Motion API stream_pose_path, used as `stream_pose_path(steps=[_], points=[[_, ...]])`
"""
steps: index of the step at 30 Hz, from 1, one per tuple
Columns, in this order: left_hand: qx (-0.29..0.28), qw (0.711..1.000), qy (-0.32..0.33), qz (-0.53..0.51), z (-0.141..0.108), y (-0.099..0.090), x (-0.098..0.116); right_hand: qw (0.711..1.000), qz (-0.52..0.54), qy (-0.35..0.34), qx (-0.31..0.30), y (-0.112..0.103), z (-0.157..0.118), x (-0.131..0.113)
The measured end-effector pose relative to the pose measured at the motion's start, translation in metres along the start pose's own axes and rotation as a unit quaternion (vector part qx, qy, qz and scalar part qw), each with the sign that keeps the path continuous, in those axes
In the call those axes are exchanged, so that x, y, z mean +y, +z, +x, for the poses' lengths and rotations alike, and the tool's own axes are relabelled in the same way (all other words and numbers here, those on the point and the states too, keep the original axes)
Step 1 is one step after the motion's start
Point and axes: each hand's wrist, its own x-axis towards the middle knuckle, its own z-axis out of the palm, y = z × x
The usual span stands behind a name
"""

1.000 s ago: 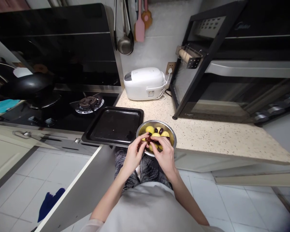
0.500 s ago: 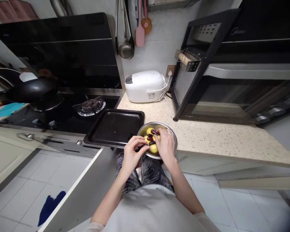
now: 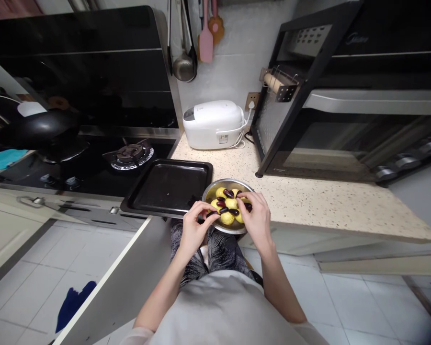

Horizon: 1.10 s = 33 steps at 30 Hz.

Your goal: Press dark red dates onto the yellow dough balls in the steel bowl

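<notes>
A round metal bowl (image 3: 205, 197) sits at the counter's front edge. Inside it lie several yellow, lumpy balls (image 3: 227, 218) with several shiny, dark purple, long grape-like fruits (image 3: 233, 212) among and on top of them. At the bowl's left rim, my left hand (image 3: 195, 224) has thumb and fingertips pinched round a dark grape. My right hand (image 3: 257, 215) reaches over the right side of the bowl, its thumb and forefinger closed on another dark grape, partly hidden by the fingers.
Left of the bowl lies a black baking tray (image 3: 175, 186), beside a gas stove (image 3: 129, 153) with a wok (image 3: 39, 127). A white rice cooker (image 3: 215, 125) stands behind, plugged in. The black oven (image 3: 330, 143) is at the right. An open cabinet door (image 3: 122, 282) juts out at my left.
My right hand has shifted right and a little down from the middle of the bowl, uncovering more yellow balls and dark grapes. My left hand stays at the left rim.
</notes>
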Motion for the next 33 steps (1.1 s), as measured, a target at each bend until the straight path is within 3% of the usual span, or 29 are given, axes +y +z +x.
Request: stream_pose_path(steps=[4,9,14,18,22,27,33], points=[[-0.004,0.999,-0.012,-0.042,-0.003,0.004,-0.002,0.999,0.038,-0.023,-0.011,-0.010,-0.014,-0.011],[-0.011,0.998,0.007,-0.055,-0.005,0.010,0.004,0.991,0.108,-0.052,-0.054,-0.007,-0.036,-0.026],[-0.017,0.999,0.024,-0.043,-0.007,0.014,0.004,0.992,0.120,-0.045,-0.015,0.000,-0.042,-0.028],[-0.027,0.998,0.017,-0.053,-0.008,0.017,0.003,0.991,0.121,-0.048,-0.030,-0.001,-0.038,-0.026],[-0.031,0.996,0.003,-0.079,-0.009,0.018,0.005,0.993,0.106,-0.044,-0.022,-0.007,-0.028,-0.019],[-0.024,0.998,0.016,-0.060,-0.007,0.014,0.006,1.000,0.006,-0.020,0.023,-0.016,-0.009,0.004],[-0.020,0.999,0.043,-0.026,-0.004,0.011,0.006,0.998,-0.050,-0.014,-0.035,-0.014,-0.001,0.022]])
